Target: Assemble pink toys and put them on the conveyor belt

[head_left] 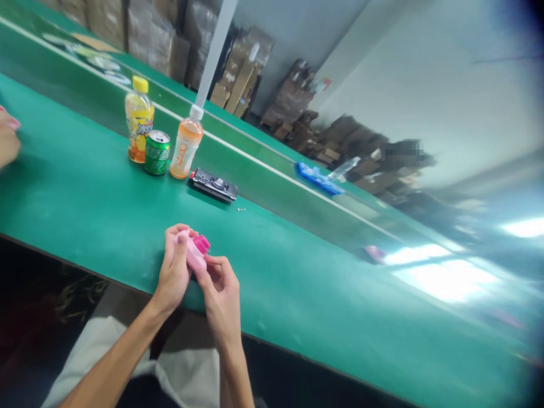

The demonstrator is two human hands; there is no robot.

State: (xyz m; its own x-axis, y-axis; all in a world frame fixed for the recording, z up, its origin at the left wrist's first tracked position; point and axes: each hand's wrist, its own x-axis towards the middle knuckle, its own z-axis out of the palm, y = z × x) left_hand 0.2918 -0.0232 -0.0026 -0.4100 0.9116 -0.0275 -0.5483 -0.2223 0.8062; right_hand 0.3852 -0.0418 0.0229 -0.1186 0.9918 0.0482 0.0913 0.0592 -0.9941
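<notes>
A light pink plastic piece (195,256) with a darker pink knob-like part (202,244) is held between both hands, just above the green table near its front edge. My left hand (175,272) grips its left side, thumb on top. On its lower right side, my right hand (221,289) pinches it with thumb and fingertips, the other fingers curled. Its underside is hidden by the fingers.
Beyond the hands on the green table (85,187) stand a yellow-capped bottle (139,122), a green can (157,153), an orange drink bottle (186,144) and a black case (213,185). Another person's hand (7,139) is at far left. A blue object (318,178) lies farther back.
</notes>
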